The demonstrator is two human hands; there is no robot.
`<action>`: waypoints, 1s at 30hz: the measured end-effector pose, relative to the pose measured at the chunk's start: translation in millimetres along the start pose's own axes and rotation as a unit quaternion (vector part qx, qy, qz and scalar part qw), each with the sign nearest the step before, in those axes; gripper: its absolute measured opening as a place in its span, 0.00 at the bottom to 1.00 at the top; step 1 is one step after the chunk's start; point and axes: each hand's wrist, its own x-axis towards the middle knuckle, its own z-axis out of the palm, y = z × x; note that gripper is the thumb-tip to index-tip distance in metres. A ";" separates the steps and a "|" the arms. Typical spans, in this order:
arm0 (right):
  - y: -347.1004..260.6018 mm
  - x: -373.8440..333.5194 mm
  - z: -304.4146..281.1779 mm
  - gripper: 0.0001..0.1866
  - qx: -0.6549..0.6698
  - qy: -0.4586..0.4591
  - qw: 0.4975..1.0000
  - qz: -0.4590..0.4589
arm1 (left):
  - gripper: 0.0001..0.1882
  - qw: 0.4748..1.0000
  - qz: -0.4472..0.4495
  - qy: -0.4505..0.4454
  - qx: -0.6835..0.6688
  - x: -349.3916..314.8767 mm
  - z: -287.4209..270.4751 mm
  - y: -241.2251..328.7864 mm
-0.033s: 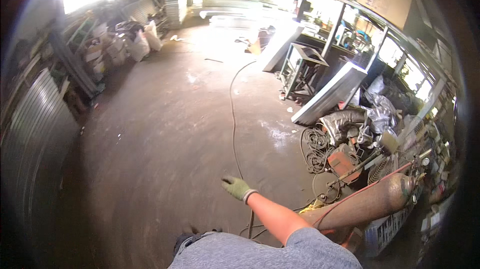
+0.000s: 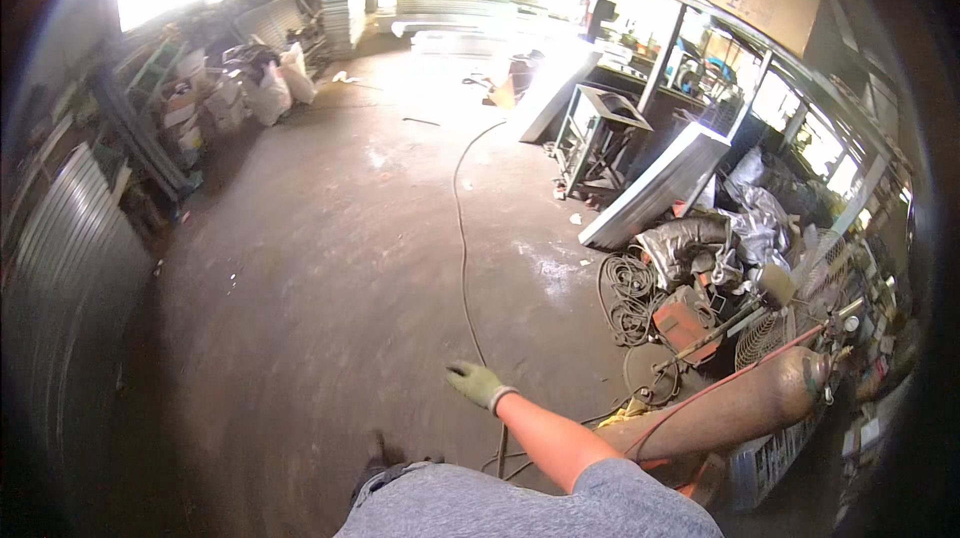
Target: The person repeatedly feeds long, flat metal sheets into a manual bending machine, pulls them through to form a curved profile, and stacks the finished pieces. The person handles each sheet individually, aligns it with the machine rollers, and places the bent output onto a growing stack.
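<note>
My right hand (image 2: pixel 478 384), in a green work glove with dark fingertips, reaches out in front of my body. Its fingers look loosely stretched out, and I see nothing held in them. A long dark cable (image 2: pixel 463 268) runs along the dirty floor (image 2: pixel 330 268) and passes behind the glove in this view. Whether hand and cable touch is hard to judge, though the hand seems to hang above it. My left hand is out of sight.
On the right lie a rusty gas cylinder (image 2: pixel 730 398) with a red hose, an orange-red machine (image 2: pixel 688 323), coiled cables (image 2: pixel 630 293) and a leaning metal panel (image 2: pixel 660 183). A metal frame stand (image 2: pixel 605 133) stands beyond. Corrugated sheets (image 2: pixel 75 228) and white sacks (image 2: pixel 268 96) line the left.
The view has shifted very slightly. My right hand stays in nearly the same place, a little lower, and a dark shoe shows more at the lower edge.
</note>
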 end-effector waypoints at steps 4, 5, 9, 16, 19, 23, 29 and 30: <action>110.3 -21.1 26.2 0.37 -0.070 -0.127 0.965 0.217 | 0.26 0.998 0.033 -0.041 0.039 97.7 -46.2 88.6; 140.2 -44.6 39.6 0.37 -0.108 -0.191 0.929 0.300 | 0.27 0.996 0.046 -0.047 0.053 123.6 -66.6 113.8; 246.9 -148.3 43.1 0.26 -0.246 -0.349 0.881 0.202 | 0.29 0.984 0.119 -0.044 0.124 240.0 -147.4 252.2; 248.0 -101.1 36.5 0.34 0.138 0.031 0.786 0.602 | 0.27 0.962 0.223 0.047 0.153 429.5 -234.8 600.4; 248.5 -8.5 11.7 0.34 0.158 0.014 0.804 0.573 | 0.25 0.946 0.295 0.052 0.125 449.9 -231.3 763.8; 273.9 116.1 -22.4 0.35 0.077 -0.079 0.869 0.483 | 0.20 0.914 0.358 -0.037 -0.186 362.8 -162.4 940.1; 315.8 247.0 -214.2 0.30 0.046 0.057 0.893 0.444 | 0.29 0.671 0.733 -0.077 -0.084 84.3 -151.7 1160.1; 310.2 267.0 -250.3 0.28 -0.009 0.214 0.876 0.433 | 0.31 0.613 0.786 -0.061 -0.049 42.9 -161.0 1192.7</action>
